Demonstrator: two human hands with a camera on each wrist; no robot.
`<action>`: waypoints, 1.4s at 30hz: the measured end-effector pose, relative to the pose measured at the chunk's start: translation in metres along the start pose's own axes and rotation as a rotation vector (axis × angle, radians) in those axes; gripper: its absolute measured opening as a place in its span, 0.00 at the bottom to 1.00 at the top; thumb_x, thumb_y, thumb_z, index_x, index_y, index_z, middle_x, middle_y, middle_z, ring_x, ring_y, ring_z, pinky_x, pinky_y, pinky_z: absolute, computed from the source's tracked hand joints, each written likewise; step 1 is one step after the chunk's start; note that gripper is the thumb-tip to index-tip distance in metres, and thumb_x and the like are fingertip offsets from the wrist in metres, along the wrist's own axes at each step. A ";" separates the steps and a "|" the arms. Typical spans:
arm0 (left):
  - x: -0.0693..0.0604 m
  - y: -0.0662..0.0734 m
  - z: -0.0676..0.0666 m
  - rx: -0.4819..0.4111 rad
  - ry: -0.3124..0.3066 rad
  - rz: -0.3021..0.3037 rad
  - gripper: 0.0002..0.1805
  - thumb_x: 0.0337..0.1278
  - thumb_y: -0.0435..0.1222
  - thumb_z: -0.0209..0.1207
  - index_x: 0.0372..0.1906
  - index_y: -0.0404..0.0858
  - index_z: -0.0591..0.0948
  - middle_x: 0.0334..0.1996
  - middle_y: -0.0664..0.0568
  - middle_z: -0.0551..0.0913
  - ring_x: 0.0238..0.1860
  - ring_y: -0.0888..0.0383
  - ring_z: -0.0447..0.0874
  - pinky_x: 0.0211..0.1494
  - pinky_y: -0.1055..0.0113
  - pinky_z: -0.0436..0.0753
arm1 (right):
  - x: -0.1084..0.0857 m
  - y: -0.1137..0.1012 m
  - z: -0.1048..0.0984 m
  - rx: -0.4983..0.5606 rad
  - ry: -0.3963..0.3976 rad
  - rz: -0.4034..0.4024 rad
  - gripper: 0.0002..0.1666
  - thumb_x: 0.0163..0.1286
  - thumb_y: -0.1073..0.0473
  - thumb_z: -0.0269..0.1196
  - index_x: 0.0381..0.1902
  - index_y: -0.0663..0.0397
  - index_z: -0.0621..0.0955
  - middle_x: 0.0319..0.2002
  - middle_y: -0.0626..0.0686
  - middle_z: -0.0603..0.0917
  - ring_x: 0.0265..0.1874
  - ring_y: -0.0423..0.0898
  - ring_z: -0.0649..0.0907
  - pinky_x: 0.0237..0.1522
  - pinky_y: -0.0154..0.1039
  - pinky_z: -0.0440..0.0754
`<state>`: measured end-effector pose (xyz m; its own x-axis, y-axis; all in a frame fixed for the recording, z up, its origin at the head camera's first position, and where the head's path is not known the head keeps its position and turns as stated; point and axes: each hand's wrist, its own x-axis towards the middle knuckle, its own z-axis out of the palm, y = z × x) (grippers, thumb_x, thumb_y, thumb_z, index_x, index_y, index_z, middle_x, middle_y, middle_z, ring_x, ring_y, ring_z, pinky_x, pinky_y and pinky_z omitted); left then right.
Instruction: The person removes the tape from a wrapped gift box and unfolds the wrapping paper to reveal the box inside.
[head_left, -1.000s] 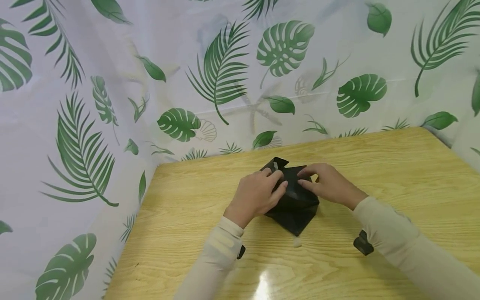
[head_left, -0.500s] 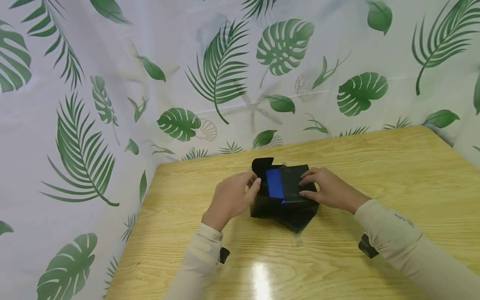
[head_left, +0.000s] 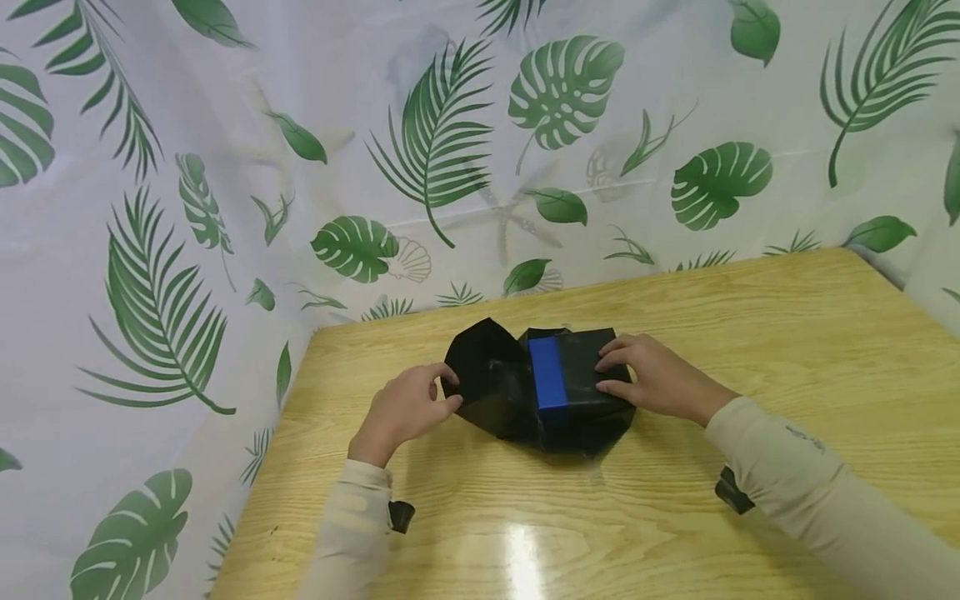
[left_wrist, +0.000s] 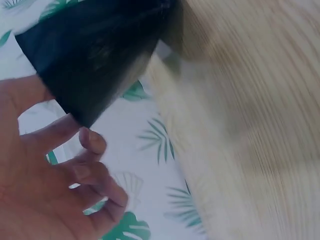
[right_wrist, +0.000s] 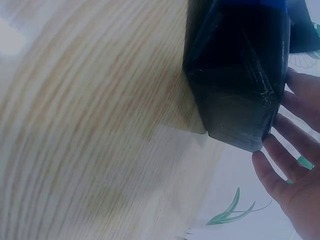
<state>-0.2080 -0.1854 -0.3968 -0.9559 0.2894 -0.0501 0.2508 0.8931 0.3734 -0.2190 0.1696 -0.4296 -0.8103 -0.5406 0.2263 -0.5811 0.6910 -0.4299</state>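
Observation:
In the head view a blue box shows as a band between parts of black wrapping paper on the table. A loose black flap of the paper stands out to the left. My left hand pinches this flap's outer edge; in the left wrist view the flap tapers down to the thumb and finger. My right hand rests its fingertips on the paper-covered right end. In the right wrist view its spread, fairly straight fingers lie along the edge of the folded black end.
The wooden table has its back edge against a white leaf-print cloth, which also hangs at the left. A small strip of clear tape shows at the paper's front. Light glares on the table nearer me.
My left hand has moved left off the box, drawing the black flap out with it and uncovering the blue band. My right hand has stayed at the right end.

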 end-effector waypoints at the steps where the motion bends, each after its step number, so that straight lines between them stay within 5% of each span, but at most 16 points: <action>1: 0.000 -0.004 0.000 0.005 -0.027 -0.004 0.17 0.64 0.47 0.63 0.54 0.48 0.84 0.34 0.53 0.81 0.33 0.54 0.79 0.32 0.57 0.78 | 0.000 0.000 0.000 0.000 -0.001 0.001 0.13 0.68 0.59 0.70 0.46 0.62 0.87 0.53 0.64 0.82 0.55 0.66 0.79 0.60 0.64 0.74; 5: -0.001 -0.017 0.000 0.003 -0.128 -0.021 0.23 0.63 0.47 0.66 0.61 0.46 0.82 0.56 0.44 0.82 0.57 0.44 0.80 0.56 0.47 0.80 | -0.001 0.000 -0.001 -0.001 -0.003 0.004 0.13 0.68 0.60 0.69 0.46 0.63 0.87 0.54 0.64 0.82 0.56 0.67 0.79 0.60 0.64 0.74; 8: -0.001 -0.024 0.001 0.014 -0.181 -0.055 0.28 0.61 0.49 0.68 0.65 0.46 0.80 0.64 0.40 0.77 0.66 0.38 0.73 0.63 0.42 0.75 | -0.001 -0.001 -0.001 -0.001 -0.002 0.005 0.13 0.68 0.60 0.69 0.46 0.63 0.87 0.54 0.64 0.82 0.56 0.67 0.79 0.60 0.64 0.74; 17: 0.005 -0.029 0.007 0.160 -0.261 -0.162 0.44 0.50 0.59 0.72 0.74 0.52 0.72 0.63 0.40 0.73 0.59 0.40 0.70 0.62 0.44 0.70 | -0.001 -0.001 -0.001 -0.005 0.006 -0.001 0.13 0.69 0.59 0.70 0.46 0.62 0.87 0.53 0.64 0.82 0.54 0.65 0.79 0.59 0.63 0.75; 24: 0.016 -0.018 0.014 0.285 -0.316 -0.172 0.59 0.38 0.63 0.76 0.78 0.52 0.65 0.51 0.45 0.69 0.46 0.49 0.60 0.45 0.58 0.60 | -0.002 -0.002 -0.001 -0.001 0.007 0.005 0.13 0.69 0.59 0.69 0.47 0.62 0.87 0.54 0.63 0.82 0.54 0.65 0.79 0.59 0.63 0.75; 27: 0.023 -0.010 0.017 0.354 -0.340 -0.159 0.62 0.35 0.64 0.77 0.80 0.52 0.62 0.47 0.47 0.65 0.45 0.49 0.57 0.44 0.59 0.55 | -0.002 -0.003 -0.001 0.004 0.002 0.010 0.13 0.69 0.59 0.69 0.47 0.62 0.87 0.54 0.63 0.82 0.55 0.65 0.79 0.59 0.63 0.75; 35: 0.044 0.014 0.030 0.429 -0.317 -0.043 0.65 0.34 0.69 0.74 0.81 0.54 0.58 0.60 0.44 0.61 0.49 0.49 0.53 0.46 0.59 0.52 | -0.002 -0.003 -0.001 0.002 -0.006 0.027 0.14 0.70 0.59 0.69 0.48 0.62 0.87 0.55 0.64 0.81 0.56 0.66 0.78 0.59 0.63 0.75; 42: 0.054 0.022 0.042 0.398 -0.312 0.022 0.63 0.34 0.72 0.72 0.80 0.57 0.60 0.79 0.46 0.51 0.71 0.42 0.52 0.69 0.49 0.59 | -0.002 -0.005 -0.001 -0.043 -0.012 0.021 0.14 0.70 0.58 0.69 0.48 0.62 0.87 0.55 0.64 0.82 0.56 0.65 0.79 0.59 0.62 0.76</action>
<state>-0.2481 -0.1355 -0.4296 -0.8737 0.3446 -0.3433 0.3675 0.9300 -0.0020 -0.2148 0.1680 -0.4271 -0.8214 -0.5315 0.2070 -0.5671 0.7218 -0.3967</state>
